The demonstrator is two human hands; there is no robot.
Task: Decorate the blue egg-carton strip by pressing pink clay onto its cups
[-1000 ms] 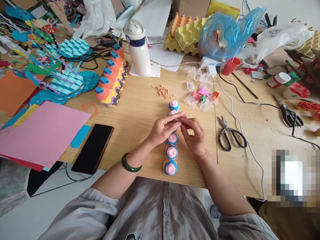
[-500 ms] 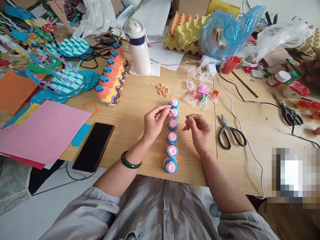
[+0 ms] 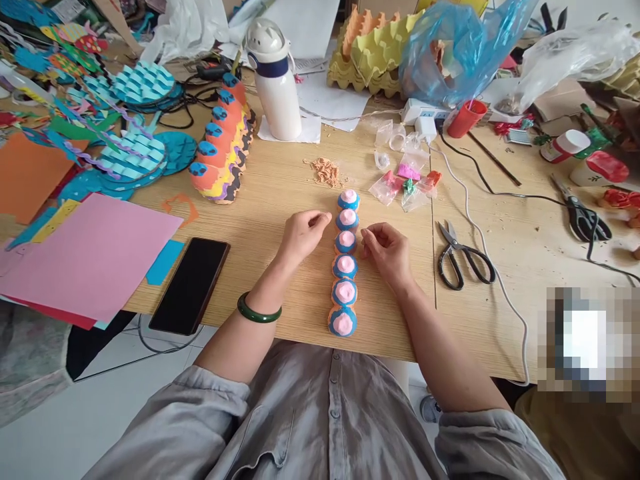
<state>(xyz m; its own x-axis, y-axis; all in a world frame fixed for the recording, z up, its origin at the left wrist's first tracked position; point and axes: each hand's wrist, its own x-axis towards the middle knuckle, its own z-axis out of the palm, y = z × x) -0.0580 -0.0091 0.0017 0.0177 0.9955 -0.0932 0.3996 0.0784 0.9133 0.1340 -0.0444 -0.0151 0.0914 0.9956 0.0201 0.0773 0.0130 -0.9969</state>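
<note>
A strip of egg-carton cups (image 3: 345, 267) runs away from me down the table. Each cup is painted blue with orange edges and topped by a pink clay blob (image 3: 345, 291). Just left of its far end is my left hand (image 3: 303, 235), thumb and fingertips pinched together beside the second cup from the far end. My right hand (image 3: 389, 252) is curled at the strip's right side, its fingertips close to the third cup; I cannot tell whether they touch it. Anything inside either pinch is too small or hidden to make out.
Black-handled scissors (image 3: 460, 257) and a white cable (image 3: 473, 220) lie to the right. Beyond the strip are small clay bags (image 3: 410, 172) and orange shavings (image 3: 326, 171). A phone (image 3: 191, 285), pink paper (image 3: 95, 257), a painted egg-carton piece (image 3: 220, 150) and a white bottle (image 3: 275, 87) stand or lie leftward.
My left hand has drawn back left from over the far cups, uncovering them. My right hand has moved left, up to the strip. The view has shifted slightly.
</note>
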